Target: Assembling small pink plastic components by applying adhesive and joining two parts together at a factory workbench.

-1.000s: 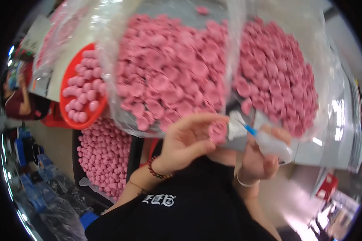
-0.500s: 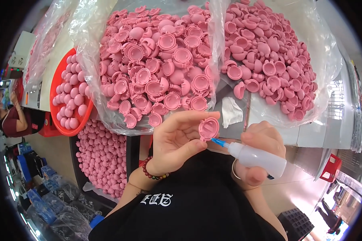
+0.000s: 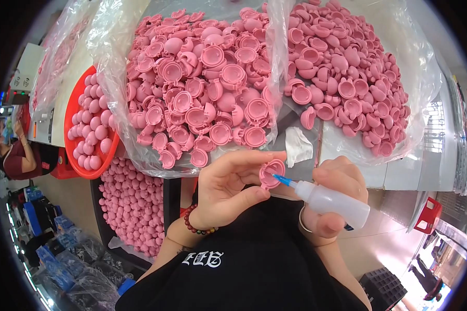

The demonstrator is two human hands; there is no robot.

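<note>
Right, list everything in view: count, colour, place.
held half-shell: one, pink, centre
squeeze bottle: one, translucent white, blue-tipped, right of centre
half-shell heaps: two, pink, upper centre and right
plastic bags: several, clear, around heaps
crumpled scrap: one, white, above bottle
table: one, grey-white, under heaps
basket: one, red, left
balls: many, pink, in basket
bin: one, black, below basket
rounded pieces: many, pink, in bin
wrapped goods: several, mostly blue, lower left
crate: one, black, lower right
other people: at least two, maroon and dark clothing, both sides
shirt: one, black, bottom
left hand: one, holding half-shell
right hand: one, gripping bottle
</note>
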